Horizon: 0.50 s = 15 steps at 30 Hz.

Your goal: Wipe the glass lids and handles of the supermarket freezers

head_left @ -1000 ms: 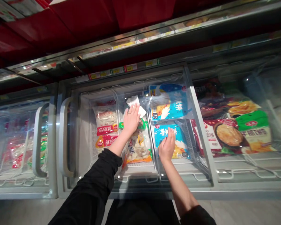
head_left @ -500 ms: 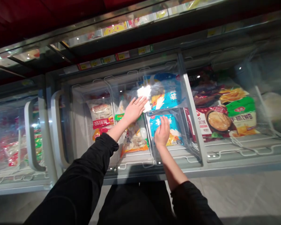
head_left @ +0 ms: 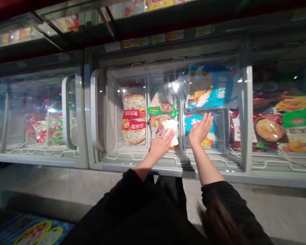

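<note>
My left hand (head_left: 162, 144) holds a white tissue (head_left: 171, 128) beneath its outstretched fingers, against the clear freezer lid (head_left: 165, 158). Under the lid there, packs of frozen food (head_left: 165, 108) with green and orange edges show. My right hand (head_left: 200, 131) has its fingers extended and holds nothing; it appears to rest on the lid. Below it lies a blue food bag (head_left: 190, 127), partly covered from view by the hand. A larger blue bag (head_left: 214, 86) is behind it.
Red-and-white dumpling packs (head_left: 134, 126) lie in the left basket. A grey handle (head_left: 95, 110) stands upright at the lid's left side. Further right are red and green bags (head_left: 298, 126). Price tags (head_left: 158, 39) line the back rail. A printed blue surface (head_left: 40, 233) appears bottom left.
My left hand and the tissue have come nearer to the freezer's front edge. My right hand stays over the smaller blue bag. The camera view has shifted left.
</note>
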Each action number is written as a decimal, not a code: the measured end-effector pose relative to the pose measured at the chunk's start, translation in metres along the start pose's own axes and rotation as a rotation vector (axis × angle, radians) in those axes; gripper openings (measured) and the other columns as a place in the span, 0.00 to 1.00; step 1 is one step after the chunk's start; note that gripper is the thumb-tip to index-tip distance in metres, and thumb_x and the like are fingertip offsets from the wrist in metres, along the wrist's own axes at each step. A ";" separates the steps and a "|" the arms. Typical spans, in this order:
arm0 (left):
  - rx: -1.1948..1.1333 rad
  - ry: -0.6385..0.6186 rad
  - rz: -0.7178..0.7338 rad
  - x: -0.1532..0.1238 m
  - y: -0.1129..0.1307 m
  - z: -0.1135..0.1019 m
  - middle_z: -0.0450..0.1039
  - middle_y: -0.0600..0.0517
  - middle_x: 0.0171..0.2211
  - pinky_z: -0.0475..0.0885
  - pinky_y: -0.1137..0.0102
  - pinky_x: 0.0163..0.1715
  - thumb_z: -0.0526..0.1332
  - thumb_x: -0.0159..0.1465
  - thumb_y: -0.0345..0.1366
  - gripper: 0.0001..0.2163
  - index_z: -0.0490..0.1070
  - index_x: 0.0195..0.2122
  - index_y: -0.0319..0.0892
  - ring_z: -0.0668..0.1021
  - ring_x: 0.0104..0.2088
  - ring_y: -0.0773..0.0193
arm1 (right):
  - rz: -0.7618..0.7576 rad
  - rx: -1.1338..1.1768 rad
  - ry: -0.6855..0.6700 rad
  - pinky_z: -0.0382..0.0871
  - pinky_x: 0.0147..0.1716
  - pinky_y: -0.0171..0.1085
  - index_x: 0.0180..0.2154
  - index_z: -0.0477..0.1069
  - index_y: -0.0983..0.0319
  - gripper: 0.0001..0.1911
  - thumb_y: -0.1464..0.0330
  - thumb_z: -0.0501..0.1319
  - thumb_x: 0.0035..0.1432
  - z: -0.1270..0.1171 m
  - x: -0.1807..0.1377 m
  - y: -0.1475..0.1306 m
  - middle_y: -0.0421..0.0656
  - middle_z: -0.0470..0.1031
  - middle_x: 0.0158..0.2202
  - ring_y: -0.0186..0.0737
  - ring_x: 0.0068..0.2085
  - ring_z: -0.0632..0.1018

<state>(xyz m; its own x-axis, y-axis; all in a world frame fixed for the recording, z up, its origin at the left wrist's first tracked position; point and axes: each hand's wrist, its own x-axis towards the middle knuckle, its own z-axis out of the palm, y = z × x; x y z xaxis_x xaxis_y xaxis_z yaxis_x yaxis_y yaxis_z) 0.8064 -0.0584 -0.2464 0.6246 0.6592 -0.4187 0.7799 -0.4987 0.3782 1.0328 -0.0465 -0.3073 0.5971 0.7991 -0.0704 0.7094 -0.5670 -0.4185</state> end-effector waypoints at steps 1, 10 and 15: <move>-0.011 -0.022 0.072 -0.006 -0.005 -0.001 0.54 0.53 0.76 0.51 0.54 0.77 0.52 0.76 0.37 0.29 0.51 0.77 0.50 0.56 0.77 0.59 | 0.007 -0.001 -0.010 0.49 0.73 0.66 0.74 0.52 0.64 0.36 0.71 0.47 0.66 0.001 -0.006 -0.003 0.56 0.52 0.77 0.52 0.78 0.49; -0.010 0.198 -0.523 -0.107 -0.171 -0.046 0.53 0.48 0.77 0.51 0.51 0.77 0.49 0.76 0.34 0.30 0.45 0.78 0.42 0.53 0.78 0.53 | 0.108 -0.040 -0.025 0.47 0.72 0.70 0.75 0.48 0.67 0.38 0.67 0.47 0.67 0.019 -0.068 -0.045 0.61 0.48 0.78 0.58 0.79 0.46; 0.055 0.147 -0.547 -0.142 -0.133 -0.005 0.46 0.38 0.78 0.52 0.53 0.77 0.47 0.75 0.32 0.30 0.49 0.76 0.28 0.53 0.78 0.48 | 0.210 -0.097 -0.020 0.43 0.74 0.68 0.76 0.44 0.72 0.39 0.61 0.47 0.70 0.035 -0.085 -0.073 0.62 0.42 0.79 0.61 0.79 0.41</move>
<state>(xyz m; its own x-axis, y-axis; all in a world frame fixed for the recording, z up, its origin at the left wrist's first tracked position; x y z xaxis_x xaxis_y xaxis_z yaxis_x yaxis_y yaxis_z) 0.6137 -0.0828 -0.2327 0.1197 0.8991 -0.4210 0.9917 -0.0883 0.0935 0.9174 -0.0665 -0.3025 0.7282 0.6651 -0.1653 0.6040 -0.7368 -0.3039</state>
